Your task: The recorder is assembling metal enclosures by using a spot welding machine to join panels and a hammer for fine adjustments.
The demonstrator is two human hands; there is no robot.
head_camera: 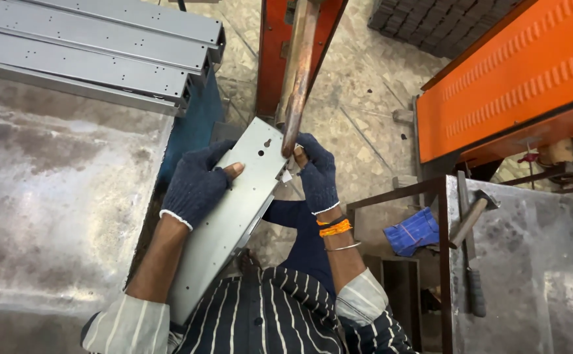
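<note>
Gripping a grey metal channel (pixel 234 210), left hand (pixel 194 187) and right hand (pixel 318 174) close fingers around it; copper rod (pixel 297 85) touching.

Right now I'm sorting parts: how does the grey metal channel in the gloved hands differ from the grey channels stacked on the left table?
The held grey metal channel is single, tilted, gripped by both hands; the stacked grey channels lie flat, several together, untouched. Both are long, grey, with punched holes.

Matt grey sheet-metal panel (pixel 234 210), knitted dark cloth gloves (pixel 194 187), tarnished copper-coloured rod (pixel 297 72).
</note>
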